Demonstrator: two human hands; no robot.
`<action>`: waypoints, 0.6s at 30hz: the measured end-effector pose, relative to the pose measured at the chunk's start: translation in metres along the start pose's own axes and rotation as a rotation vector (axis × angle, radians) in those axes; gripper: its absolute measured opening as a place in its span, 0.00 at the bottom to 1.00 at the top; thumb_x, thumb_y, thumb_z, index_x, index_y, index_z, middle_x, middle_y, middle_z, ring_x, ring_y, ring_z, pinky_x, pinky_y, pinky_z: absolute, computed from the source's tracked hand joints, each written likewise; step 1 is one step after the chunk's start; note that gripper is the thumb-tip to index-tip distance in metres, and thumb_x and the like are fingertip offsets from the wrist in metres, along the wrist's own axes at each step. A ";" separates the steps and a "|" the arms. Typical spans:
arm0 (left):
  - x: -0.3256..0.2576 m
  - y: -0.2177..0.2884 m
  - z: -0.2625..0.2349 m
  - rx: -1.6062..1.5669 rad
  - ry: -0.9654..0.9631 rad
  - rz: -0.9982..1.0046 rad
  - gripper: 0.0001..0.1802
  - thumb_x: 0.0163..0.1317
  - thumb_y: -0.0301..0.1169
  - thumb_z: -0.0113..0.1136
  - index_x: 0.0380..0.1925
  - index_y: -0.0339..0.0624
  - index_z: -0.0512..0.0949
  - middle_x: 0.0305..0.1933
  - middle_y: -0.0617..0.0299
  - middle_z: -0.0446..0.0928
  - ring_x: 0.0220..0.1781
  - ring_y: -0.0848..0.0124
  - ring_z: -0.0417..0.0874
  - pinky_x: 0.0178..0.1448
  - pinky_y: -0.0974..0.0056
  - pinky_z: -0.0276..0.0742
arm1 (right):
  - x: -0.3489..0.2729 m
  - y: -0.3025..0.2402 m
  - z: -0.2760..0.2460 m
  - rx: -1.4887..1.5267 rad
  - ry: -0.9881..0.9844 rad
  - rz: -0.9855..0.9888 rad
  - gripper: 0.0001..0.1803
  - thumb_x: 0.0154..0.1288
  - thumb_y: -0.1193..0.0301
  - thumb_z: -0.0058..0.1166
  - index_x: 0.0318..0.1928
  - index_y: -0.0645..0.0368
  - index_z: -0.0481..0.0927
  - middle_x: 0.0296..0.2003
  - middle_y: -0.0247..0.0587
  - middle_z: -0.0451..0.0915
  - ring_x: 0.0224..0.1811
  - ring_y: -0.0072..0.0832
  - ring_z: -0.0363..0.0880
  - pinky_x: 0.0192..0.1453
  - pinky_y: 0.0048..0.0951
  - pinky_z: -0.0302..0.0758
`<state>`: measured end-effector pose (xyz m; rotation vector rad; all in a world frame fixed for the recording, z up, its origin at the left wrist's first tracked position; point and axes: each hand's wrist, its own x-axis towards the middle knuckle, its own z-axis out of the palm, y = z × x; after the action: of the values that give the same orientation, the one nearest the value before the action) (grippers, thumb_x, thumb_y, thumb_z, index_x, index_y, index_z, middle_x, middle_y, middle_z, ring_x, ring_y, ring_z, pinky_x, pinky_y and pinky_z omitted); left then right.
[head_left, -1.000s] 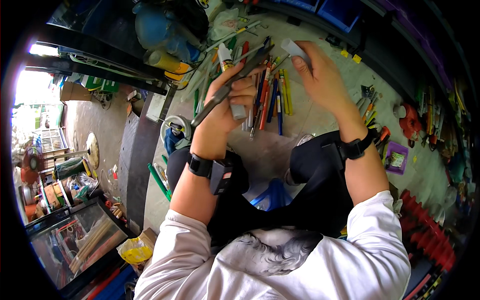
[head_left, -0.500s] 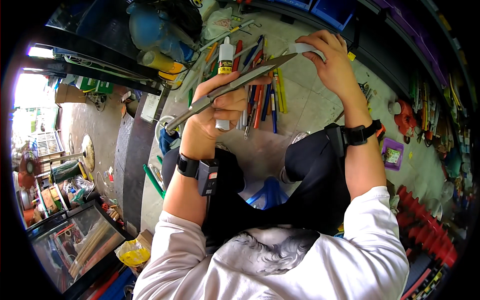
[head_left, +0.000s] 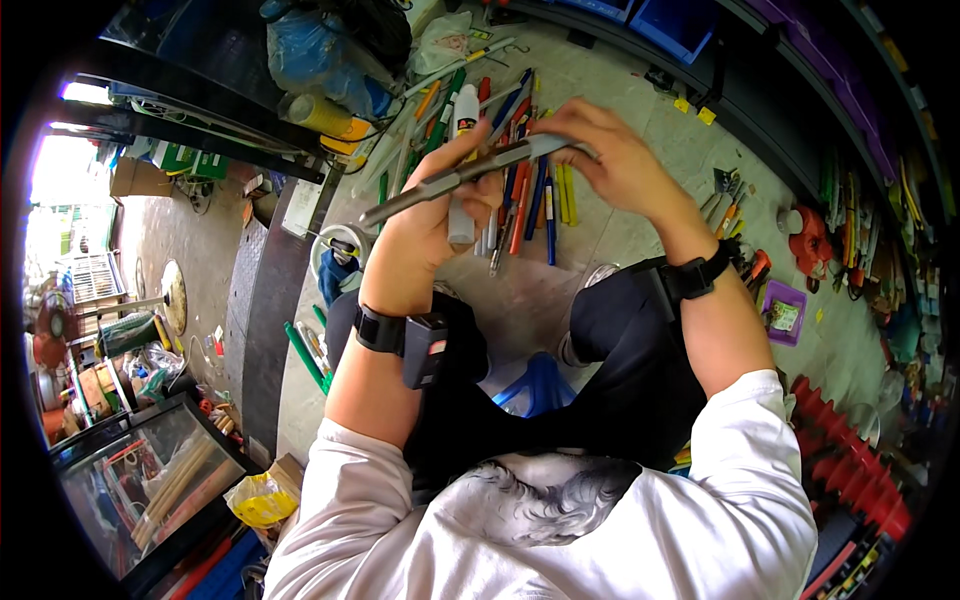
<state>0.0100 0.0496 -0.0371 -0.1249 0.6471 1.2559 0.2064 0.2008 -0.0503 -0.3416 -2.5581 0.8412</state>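
Observation:
My left hand is closed around a grey metal chisel with a long straight shank, slanting up to the right. The same hand also grips a slim white bottle with a tapered top and a dark label; its lower end shows beneath my fingers. At the chisel's far end is my right hand, fingers bent over the blade and pinching a pale, see-through piece against it. Fingers and the pale piece hide most of the blade.
Several pens and markers lie on the grey floor beyond my hands. A blue bag-covered object stands back left. To the right are a purple tray and a red tool. A glass-topped case sits lower left.
My right hand has moved left and down, from beyond the chisel's tip onto its blade, with the pale piece. The chisel and bottle have tilted slightly in my left hand.

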 end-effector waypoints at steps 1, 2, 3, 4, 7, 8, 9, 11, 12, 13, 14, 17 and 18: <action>0.000 -0.001 0.003 0.127 0.103 0.108 0.24 0.75 0.50 0.52 0.39 0.35 0.76 0.20 0.65 0.73 0.18 0.81 0.70 0.16 0.76 0.60 | 0.001 0.001 0.010 0.110 -0.002 0.000 0.19 0.67 0.71 0.59 0.58 0.51 0.79 0.48 0.38 0.78 0.54 0.42 0.76 0.60 0.36 0.72; -0.002 -0.004 0.010 0.255 0.207 0.218 0.24 0.74 0.51 0.53 0.35 0.38 0.75 0.21 0.64 0.74 0.19 0.79 0.72 0.16 0.76 0.60 | 0.000 0.002 0.023 0.220 -0.002 -0.001 0.19 0.68 0.71 0.58 0.59 0.53 0.78 0.49 0.40 0.78 0.55 0.42 0.76 0.60 0.36 0.72; -0.005 -0.008 0.019 0.383 0.310 0.328 0.24 0.73 0.52 0.54 0.32 0.42 0.74 0.22 0.62 0.75 0.19 0.78 0.73 0.16 0.75 0.61 | 0.001 0.003 0.033 0.331 -0.003 -0.003 0.19 0.69 0.71 0.57 0.60 0.54 0.77 0.49 0.41 0.79 0.55 0.43 0.76 0.60 0.36 0.73; -0.007 -0.014 0.033 0.484 0.423 0.457 0.28 0.74 0.54 0.52 0.41 0.34 0.77 0.18 0.64 0.70 0.14 0.81 0.64 0.16 0.75 0.55 | 0.000 -0.002 0.037 0.374 -0.008 0.012 0.19 0.73 0.71 0.54 0.62 0.58 0.74 0.49 0.41 0.79 0.54 0.35 0.78 0.58 0.34 0.73; -0.005 -0.012 0.022 0.691 0.425 0.789 0.27 0.74 0.52 0.52 0.44 0.33 0.77 0.17 0.64 0.70 0.14 0.79 0.63 0.17 0.73 0.58 | 0.000 -0.005 0.050 0.783 -0.071 0.234 0.19 0.75 0.70 0.53 0.63 0.58 0.73 0.49 0.37 0.78 0.52 0.27 0.77 0.57 0.30 0.74; -0.003 -0.013 0.017 0.715 0.314 0.963 0.27 0.75 0.48 0.52 0.48 0.29 0.77 0.17 0.65 0.68 0.14 0.79 0.63 0.18 0.73 0.57 | 0.001 -0.006 0.049 0.759 -0.067 0.243 0.19 0.75 0.69 0.54 0.63 0.58 0.73 0.49 0.37 0.78 0.51 0.25 0.77 0.56 0.29 0.74; -0.005 -0.012 0.013 0.747 0.236 1.011 0.27 0.75 0.47 0.52 0.49 0.27 0.76 0.17 0.65 0.68 0.14 0.79 0.64 0.18 0.73 0.58 | 0.002 -0.007 0.047 0.735 -0.062 0.253 0.20 0.75 0.69 0.54 0.63 0.58 0.73 0.48 0.36 0.78 0.51 0.24 0.76 0.56 0.27 0.74; -0.007 -0.010 0.012 0.808 0.067 1.102 0.27 0.76 0.44 0.52 0.52 0.24 0.75 0.17 0.65 0.67 0.14 0.78 0.64 0.19 0.73 0.58 | 0.002 -0.007 0.044 0.700 -0.029 0.208 0.20 0.75 0.69 0.54 0.63 0.57 0.73 0.47 0.34 0.78 0.51 0.23 0.76 0.55 0.27 0.74; -0.008 -0.011 0.013 0.784 0.019 1.108 0.29 0.74 0.43 0.55 0.52 0.20 0.74 0.17 0.64 0.67 0.14 0.78 0.65 0.19 0.72 0.58 | 0.002 -0.006 0.045 0.693 -0.003 0.152 0.20 0.75 0.69 0.55 0.64 0.57 0.73 0.47 0.34 0.78 0.51 0.23 0.76 0.54 0.27 0.74; -0.011 -0.011 0.013 0.808 -0.030 1.098 0.29 0.74 0.44 0.55 0.52 0.19 0.73 0.17 0.64 0.68 0.14 0.78 0.64 0.19 0.72 0.58 | 0.003 -0.007 0.046 0.689 0.022 0.094 0.20 0.74 0.69 0.55 0.64 0.56 0.73 0.46 0.33 0.78 0.51 0.22 0.76 0.54 0.27 0.74; -0.014 -0.011 0.013 0.832 -0.080 1.087 0.30 0.73 0.44 0.56 0.51 0.18 0.73 0.17 0.64 0.68 0.13 0.79 0.64 0.19 0.72 0.58 | 0.003 -0.010 0.045 0.669 0.027 0.070 0.20 0.74 0.69 0.55 0.63 0.56 0.73 0.46 0.34 0.78 0.50 0.24 0.76 0.54 0.28 0.74; -0.018 -0.021 0.014 0.833 -0.129 1.030 0.34 0.70 0.48 0.61 0.48 0.16 0.75 0.19 0.61 0.73 0.13 0.79 0.65 0.19 0.73 0.59 | 0.003 -0.019 0.042 0.546 0.053 -0.028 0.18 0.71 0.71 0.57 0.60 0.56 0.74 0.45 0.37 0.78 0.49 0.29 0.78 0.53 0.31 0.75; -0.021 -0.024 0.016 0.865 -0.149 0.993 0.33 0.69 0.48 0.62 0.47 0.17 0.75 0.20 0.60 0.74 0.13 0.79 0.66 0.19 0.73 0.59 | 0.004 -0.023 0.038 0.462 0.071 -0.081 0.18 0.71 0.72 0.57 0.59 0.56 0.74 0.45 0.38 0.78 0.49 0.32 0.78 0.52 0.32 0.75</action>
<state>0.0342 0.0312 -0.0198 1.1167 1.1247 1.7624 0.1835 0.1646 -0.0623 -0.1197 -2.2094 1.3203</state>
